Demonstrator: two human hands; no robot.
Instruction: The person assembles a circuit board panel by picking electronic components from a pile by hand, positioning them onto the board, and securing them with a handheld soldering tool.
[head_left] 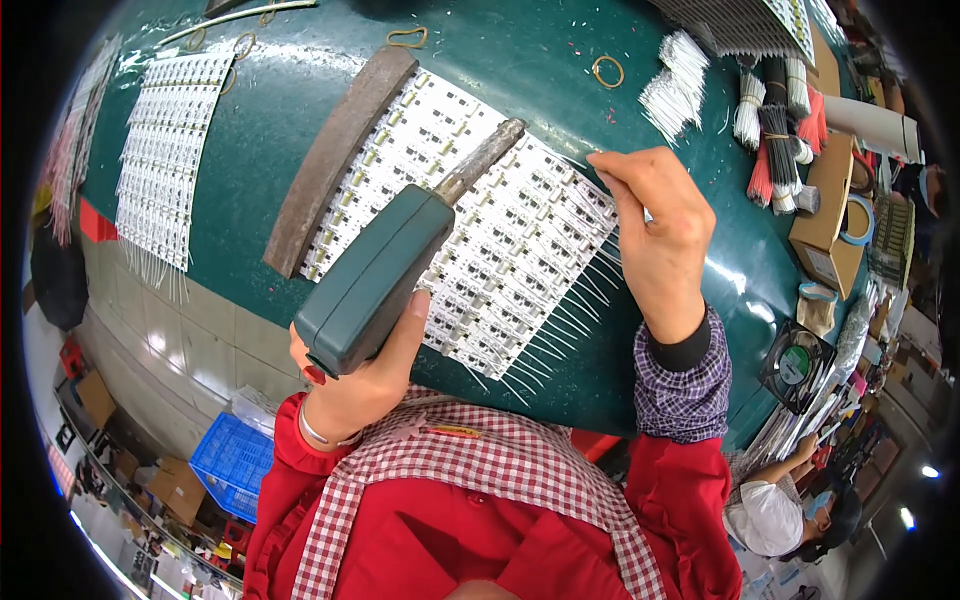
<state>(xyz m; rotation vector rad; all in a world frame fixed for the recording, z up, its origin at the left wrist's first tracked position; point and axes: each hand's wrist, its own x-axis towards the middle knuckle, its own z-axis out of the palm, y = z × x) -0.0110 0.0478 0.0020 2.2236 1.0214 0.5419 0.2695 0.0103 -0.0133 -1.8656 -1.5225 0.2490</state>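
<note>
Across the middle of the glossy dark green tabletop (pixel 520 65), in the head view, lies a white rectangular panel of small circuit boards (pixel 505 235), thin white wires (pixel 545 345) fanning from its near right edge. A heavy brownish-grey curved bar (pixel 340 165) runs along the panel's left side. The left hand (pixel 365 385) is wrapped around a dark green, boxy hand tool (pixel 385 270), whose stained metal tip points far and right above the panel; whether it touches cannot be told. By the panel's far right edge, the right hand (pixel 665 225) has thumb and forefinger drawn together; whether anything thin is between them is unclear. Farther left lies a second white circuit-board panel (pixel 178 145). A loose bundle of short white wires (pixel 677 85) lies on the far right, near a tan rubber band (pixel 608 71).
</note>
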